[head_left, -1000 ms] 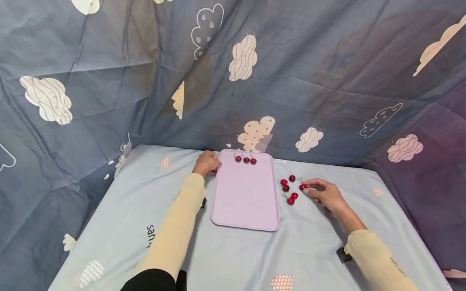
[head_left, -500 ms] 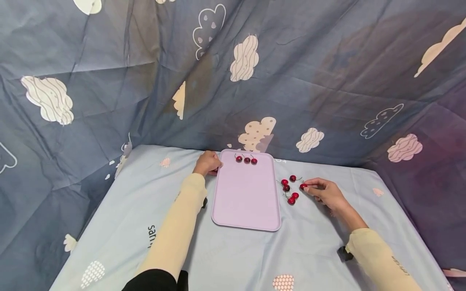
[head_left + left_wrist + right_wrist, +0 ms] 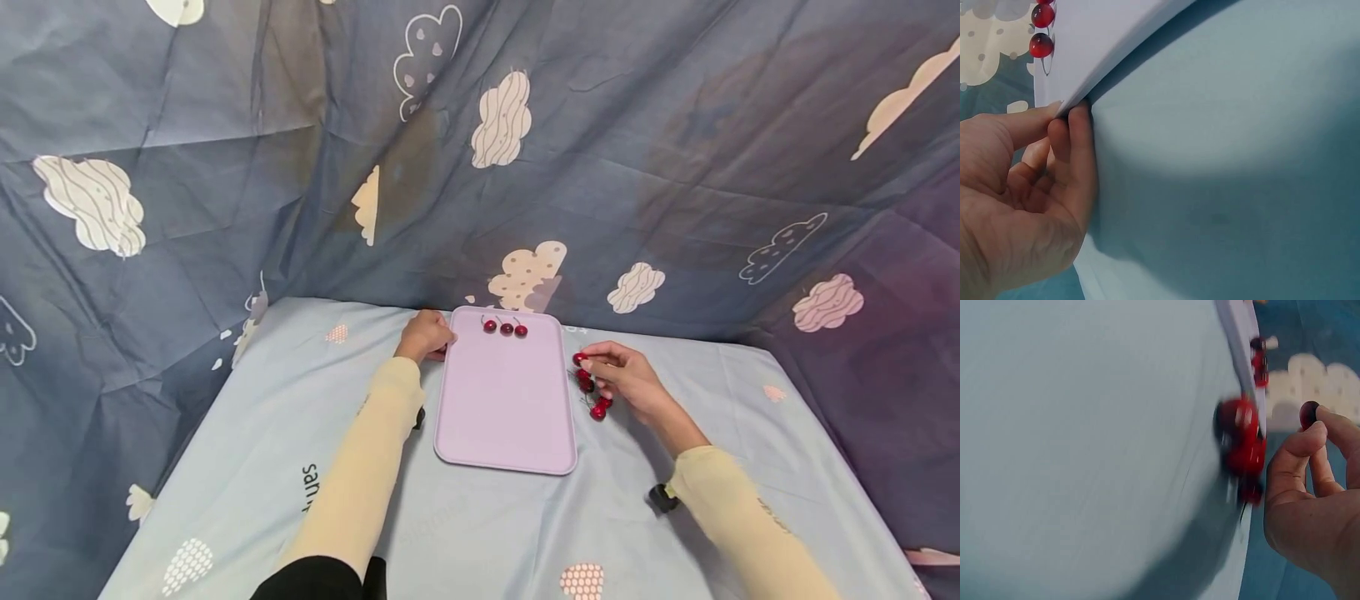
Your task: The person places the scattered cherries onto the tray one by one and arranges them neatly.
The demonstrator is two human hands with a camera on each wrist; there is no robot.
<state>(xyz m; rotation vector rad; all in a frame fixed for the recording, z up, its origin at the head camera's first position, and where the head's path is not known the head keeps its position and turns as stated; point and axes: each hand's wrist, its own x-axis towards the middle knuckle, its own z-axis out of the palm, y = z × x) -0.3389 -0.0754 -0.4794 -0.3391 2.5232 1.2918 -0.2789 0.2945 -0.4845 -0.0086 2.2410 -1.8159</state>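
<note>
A light purple tray [image 3: 506,408] lies on the table with three dark red cherries [image 3: 506,329] in a row along its far edge. My left hand [image 3: 426,335] pinches the tray's far left corner between thumb and fingers, as the left wrist view shows close up. Just past the tray's right edge, my right hand [image 3: 626,379] holds one cherry [image 3: 1309,415] between thumb and fingertips. Several loose cherries [image 3: 597,412] with stems lie on the cloth below that hand, partly covered by its fingers; in the right wrist view these cherries [image 3: 1244,440] are blurred.
A pale blue printed cloth [image 3: 480,533] covers the table. Dark blue fabric [image 3: 675,167] with cloud prints rises behind the table and at both sides. A black wrist device [image 3: 663,498] sits under the right sleeve.
My right hand has moved left and away from me with the cherry, from beside the loose cherries to over them near the tray. The left hand and tray stay put.
</note>
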